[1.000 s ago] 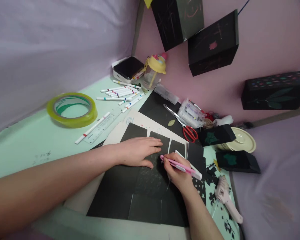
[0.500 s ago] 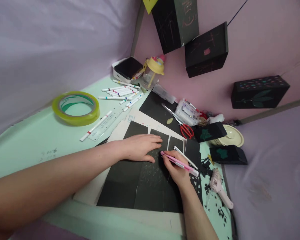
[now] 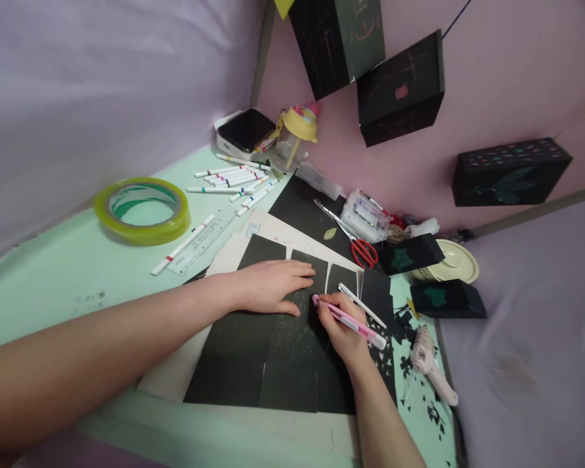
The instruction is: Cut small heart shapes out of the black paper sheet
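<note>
Pink pen [image 3: 350, 320]: in right fingers [image 3: 327, 318] | lidded bottle [image 3: 298, 125]: straw [image 3: 293, 155] inside

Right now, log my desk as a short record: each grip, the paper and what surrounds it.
Left grip: open, resting on black paper
Right grip: holding a pink pen, tip at the paper
Paper marks: faint, pale
Beside right grip: white pen
Left of paper: tape roll, ruler
Beyond paper: red-handled scissors
Right of paper: glue gun, black scraps
</note>
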`<state>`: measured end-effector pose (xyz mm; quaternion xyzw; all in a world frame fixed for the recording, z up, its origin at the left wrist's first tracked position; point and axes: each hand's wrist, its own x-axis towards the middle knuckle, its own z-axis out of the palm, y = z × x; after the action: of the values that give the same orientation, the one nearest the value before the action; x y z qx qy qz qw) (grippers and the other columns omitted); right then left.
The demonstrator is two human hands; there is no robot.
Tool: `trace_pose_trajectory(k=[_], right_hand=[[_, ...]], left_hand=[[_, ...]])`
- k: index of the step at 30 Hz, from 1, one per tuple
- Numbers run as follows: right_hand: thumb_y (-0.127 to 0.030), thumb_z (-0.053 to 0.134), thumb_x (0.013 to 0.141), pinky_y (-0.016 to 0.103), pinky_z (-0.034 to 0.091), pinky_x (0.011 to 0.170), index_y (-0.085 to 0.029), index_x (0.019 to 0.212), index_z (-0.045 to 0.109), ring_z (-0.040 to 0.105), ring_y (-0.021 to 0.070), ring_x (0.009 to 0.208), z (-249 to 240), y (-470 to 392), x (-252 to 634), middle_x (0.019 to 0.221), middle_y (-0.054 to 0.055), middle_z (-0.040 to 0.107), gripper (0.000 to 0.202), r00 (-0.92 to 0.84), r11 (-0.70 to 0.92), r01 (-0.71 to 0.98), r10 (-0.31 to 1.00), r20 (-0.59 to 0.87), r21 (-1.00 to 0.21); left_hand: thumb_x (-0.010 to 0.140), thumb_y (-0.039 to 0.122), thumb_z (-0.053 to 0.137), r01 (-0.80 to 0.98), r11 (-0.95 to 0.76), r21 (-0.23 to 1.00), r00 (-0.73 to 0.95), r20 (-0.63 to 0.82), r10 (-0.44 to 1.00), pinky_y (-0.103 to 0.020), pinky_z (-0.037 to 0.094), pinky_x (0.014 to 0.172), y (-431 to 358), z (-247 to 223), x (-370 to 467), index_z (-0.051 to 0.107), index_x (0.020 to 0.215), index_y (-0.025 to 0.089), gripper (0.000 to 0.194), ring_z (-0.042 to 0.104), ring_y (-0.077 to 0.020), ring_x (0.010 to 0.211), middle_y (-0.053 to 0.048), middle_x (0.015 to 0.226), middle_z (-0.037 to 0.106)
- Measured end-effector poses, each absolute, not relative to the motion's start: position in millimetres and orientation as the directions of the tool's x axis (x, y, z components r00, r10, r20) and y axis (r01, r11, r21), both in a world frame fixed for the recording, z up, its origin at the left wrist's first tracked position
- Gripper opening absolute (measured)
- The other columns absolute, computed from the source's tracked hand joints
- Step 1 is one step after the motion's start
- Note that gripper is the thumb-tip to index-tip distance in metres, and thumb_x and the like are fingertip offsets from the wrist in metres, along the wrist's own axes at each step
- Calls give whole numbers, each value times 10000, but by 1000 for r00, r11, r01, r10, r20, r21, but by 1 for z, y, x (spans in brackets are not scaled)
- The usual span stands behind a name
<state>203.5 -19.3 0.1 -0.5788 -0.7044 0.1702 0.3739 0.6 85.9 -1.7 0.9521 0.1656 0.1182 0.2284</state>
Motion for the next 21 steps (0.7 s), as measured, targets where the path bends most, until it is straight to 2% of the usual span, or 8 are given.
trace_pose_trajectory(k=[8, 21], right_hand=[[-257, 592, 873, 245, 421, 522, -196, 780, 646, 564, 130, 544, 2, -20, 200, 638, -8, 638, 124, 11, 185, 682, 965, 262, -708], [-297, 587, 867, 253, 414, 567, -192, 748, 624, 544, 136, 579, 9, -27, 182, 644, -16, 609, 162, 142, 81, 693, 959, 245, -717]], left_hand=[[844, 466, 669, 283, -839, 465, 919, 120, 376, -333, 280, 1129, 85, 3, -1, 508, 1360, 124, 640, 355, -247, 1394, -148, 1477, 415], [839, 447, 676, 301, -839, 453, 914, 114, 389, -349, 312, 1112, 82, 9, -1, 535, 1332, 119, 609, 386, -265, 1374, -159, 1467, 425]])
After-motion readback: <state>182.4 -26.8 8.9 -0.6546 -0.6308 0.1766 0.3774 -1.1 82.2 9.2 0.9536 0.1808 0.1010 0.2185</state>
